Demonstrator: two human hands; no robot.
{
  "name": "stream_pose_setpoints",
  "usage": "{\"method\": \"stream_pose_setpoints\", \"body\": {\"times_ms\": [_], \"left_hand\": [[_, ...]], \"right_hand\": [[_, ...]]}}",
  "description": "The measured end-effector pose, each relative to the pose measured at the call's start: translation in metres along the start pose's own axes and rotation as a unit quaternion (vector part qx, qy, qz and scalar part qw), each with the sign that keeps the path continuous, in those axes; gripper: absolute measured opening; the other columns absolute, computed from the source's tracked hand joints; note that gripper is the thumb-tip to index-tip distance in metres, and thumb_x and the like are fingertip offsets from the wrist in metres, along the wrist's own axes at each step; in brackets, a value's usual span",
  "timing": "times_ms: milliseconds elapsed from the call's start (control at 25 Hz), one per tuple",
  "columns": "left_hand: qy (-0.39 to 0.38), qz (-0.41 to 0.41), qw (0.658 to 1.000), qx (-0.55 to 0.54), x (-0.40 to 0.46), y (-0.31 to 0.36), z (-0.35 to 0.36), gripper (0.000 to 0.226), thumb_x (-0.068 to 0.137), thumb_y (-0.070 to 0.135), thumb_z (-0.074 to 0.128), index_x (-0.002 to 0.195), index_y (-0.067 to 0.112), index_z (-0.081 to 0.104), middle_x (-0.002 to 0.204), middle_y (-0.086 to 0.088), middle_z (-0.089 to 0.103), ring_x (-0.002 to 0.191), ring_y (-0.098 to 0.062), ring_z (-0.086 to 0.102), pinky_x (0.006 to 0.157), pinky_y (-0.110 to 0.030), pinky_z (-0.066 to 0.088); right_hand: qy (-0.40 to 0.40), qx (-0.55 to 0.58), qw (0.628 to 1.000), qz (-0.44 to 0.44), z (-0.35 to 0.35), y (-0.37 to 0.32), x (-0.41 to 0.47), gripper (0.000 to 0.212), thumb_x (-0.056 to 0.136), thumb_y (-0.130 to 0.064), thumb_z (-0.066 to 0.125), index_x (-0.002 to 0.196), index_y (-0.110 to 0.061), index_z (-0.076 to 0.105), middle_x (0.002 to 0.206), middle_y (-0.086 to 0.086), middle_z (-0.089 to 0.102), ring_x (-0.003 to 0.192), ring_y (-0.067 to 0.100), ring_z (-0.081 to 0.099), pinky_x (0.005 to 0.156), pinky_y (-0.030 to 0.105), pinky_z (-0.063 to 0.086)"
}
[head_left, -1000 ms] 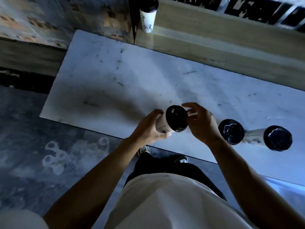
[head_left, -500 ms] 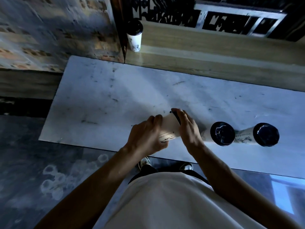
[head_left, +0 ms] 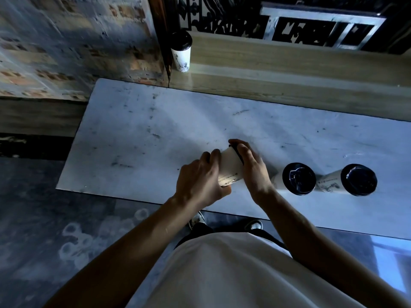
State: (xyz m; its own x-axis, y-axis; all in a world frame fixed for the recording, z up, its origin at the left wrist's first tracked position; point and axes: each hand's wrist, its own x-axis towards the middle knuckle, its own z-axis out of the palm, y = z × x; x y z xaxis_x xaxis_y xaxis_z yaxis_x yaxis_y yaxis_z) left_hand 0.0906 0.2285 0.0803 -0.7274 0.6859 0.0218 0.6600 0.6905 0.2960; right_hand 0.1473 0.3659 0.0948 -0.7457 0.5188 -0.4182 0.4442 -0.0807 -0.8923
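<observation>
A white paper cup (head_left: 230, 167) with a black lid is held between both hands above the near part of the marble table (head_left: 142, 138). My left hand (head_left: 200, 181) grips the cup's body from the left. My right hand (head_left: 251, 167) covers the black lid (head_left: 237, 153), fingers curled over its rim, so most of the lid is hidden. The cup leans away from me.
Two more lidded white cups (head_left: 299, 178) (head_left: 358, 180) stand on the table to the right of my hands. A fourth lidded cup (head_left: 181, 52) stands on the wooden ledge (head_left: 289, 70) behind the table, next to a brick wall. The table's near edge runs just under my wrists.
A second ago the lid's top faced me with my right hand beside it. Since then the cup has tipped away and my right hand has closed over the lid. The view has tilted up.
</observation>
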Motion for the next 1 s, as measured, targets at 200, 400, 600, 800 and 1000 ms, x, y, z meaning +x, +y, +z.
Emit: {"method": "stream_pose_setpoints", "body": {"times_ms": [200, 400, 600, 800, 1000], "left_hand": [[-0.039, -0.027, 0.998, -0.032, -0.006, 0.0, 0.005, 0.075, 0.068, 0.059, 0.07, 0.126, 0.017, 0.048, 0.103, -0.004, 0.067, 0.08, -0.035, 0.071, 0.061, -0.032, 0.048], [-0.095, -0.193, 0.911, -0.352, -0.003, -0.002, -0.01, 0.046, 0.094, 0.068, 0.046, 0.118, 0.028, 0.05, 0.099, 0.004, 0.07, 0.089, -0.021, 0.066, 0.072, -0.029, 0.053], [-0.068, -0.241, 0.853, -0.457, -0.005, 0.003, -0.01, 0.044, 0.106, 0.051, 0.026, 0.119, 0.018, 0.051, 0.103, 0.002, 0.06, 0.092, -0.013, 0.059, 0.075, -0.022, 0.043], [-0.077, -0.274, 0.814, -0.506, -0.011, 0.003, -0.003, 0.064, 0.087, 0.067, 0.025, 0.121, 0.022, 0.056, 0.116, -0.005, 0.067, 0.107, -0.022, 0.064, 0.097, -0.043, 0.053], [-0.081, -0.277, 0.823, -0.489, -0.012, -0.002, -0.006, 0.072, 0.087, 0.071, 0.026, 0.122, 0.02, 0.061, 0.117, -0.005, 0.069, 0.109, -0.021, 0.067, 0.092, -0.037, 0.054]], "right_hand": [[-0.037, 0.035, 0.997, 0.05, -0.002, 0.011, 0.004, 0.048, 0.102, -0.055, 0.039, 0.129, -0.027, 0.067, 0.128, -0.003, 0.071, 0.117, 0.013, 0.065, 0.103, 0.034, 0.048], [-0.015, 0.284, 0.952, 0.114, -0.007, 0.007, 0.01, 0.049, 0.106, -0.045, 0.038, 0.134, -0.014, 0.064, 0.119, 0.008, 0.074, 0.107, 0.026, 0.068, 0.093, 0.038, 0.052], [-0.077, 0.285, 0.947, 0.126, -0.001, 0.009, -0.001, 0.035, 0.099, -0.026, 0.039, 0.112, -0.012, 0.067, 0.099, 0.02, 0.072, 0.089, 0.034, 0.068, 0.093, 0.047, 0.051], [-0.11, 0.238, 0.962, 0.08, 0.002, 0.017, -0.014, 0.034, 0.092, -0.012, 0.044, 0.122, -0.014, 0.06, 0.104, 0.018, 0.069, 0.091, 0.031, 0.068, 0.088, 0.044, 0.055], [-0.116, 0.217, 0.967, 0.072, -0.002, 0.02, -0.016, 0.044, 0.089, -0.024, 0.055, 0.133, -0.019, 0.058, 0.1, 0.01, 0.071, 0.081, 0.024, 0.071, 0.081, 0.042, 0.057]]}}
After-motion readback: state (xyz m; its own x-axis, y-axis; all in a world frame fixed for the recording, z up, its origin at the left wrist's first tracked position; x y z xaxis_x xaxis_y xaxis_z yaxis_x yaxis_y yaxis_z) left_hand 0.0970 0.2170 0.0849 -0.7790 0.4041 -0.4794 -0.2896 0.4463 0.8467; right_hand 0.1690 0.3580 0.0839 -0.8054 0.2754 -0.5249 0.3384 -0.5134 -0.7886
